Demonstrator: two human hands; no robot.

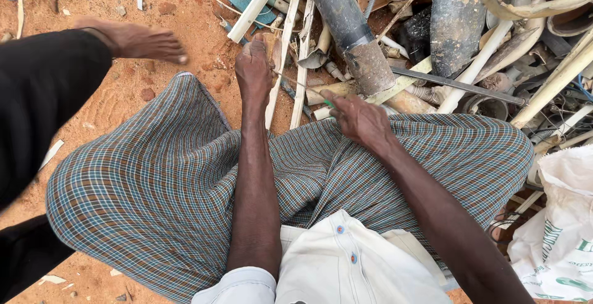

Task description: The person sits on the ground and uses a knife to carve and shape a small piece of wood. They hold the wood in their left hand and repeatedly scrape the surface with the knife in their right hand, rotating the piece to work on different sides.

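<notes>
I sit on red sandy ground with a checked blue and brown cloth [154, 186] over my legs. My left hand [253, 69] reaches forward, its fingers curled on a flat tan scrap piece [273, 49] at the edge of a scrap pile. My right hand [360, 120] is closed around a small tool with a green handle [328, 102]. A thin dark blade or rod [296, 83] runs from it toward the left hand. White plastic strips [301, 63] lie between the hands.
The pile ahead and to the right holds a thick dark pipe [346, 23], a black tube [456, 20], a metal bar [457, 81] and white pipes [556, 81]. A white sack [562, 230] stands at right. Another person's bare foot [145, 41] and black trouser leg [43, 94] are at left.
</notes>
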